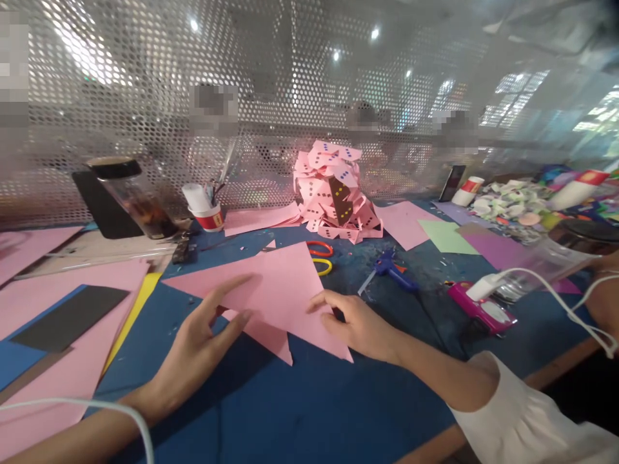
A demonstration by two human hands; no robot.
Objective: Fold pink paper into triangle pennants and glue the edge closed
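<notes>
A pink paper sheet with pointed corners (pixel 283 277) lies in front of me, slightly raised off the blue table. Below its lower edge shows a second pink paper piece (pixel 271 338). My left hand (pixel 200 332) rests at the sheet's left part, index finger and thumb stretched apart on top of it. At the right edge, my right hand (pixel 360 322) grips the sheet with bent fingers and thumb. Scissors with red and yellow handle loops (pixel 323 266) stick out behind the sheet; their blades are mostly hidden. A blue glue gun (pixel 394 270) lies to the right.
A pile of pink strips with dots (pixel 333 196) stands against the perforated metal panel (pixel 271 77). At left are a dark-lidded bottle (pixel 140 200), a paper cup of tools (pixel 207 216) and stacked paper. Rightward are a magenta device (pixel 483 309), a white cable (pixel 546 283) and another person's arm (pixel 604 296).
</notes>
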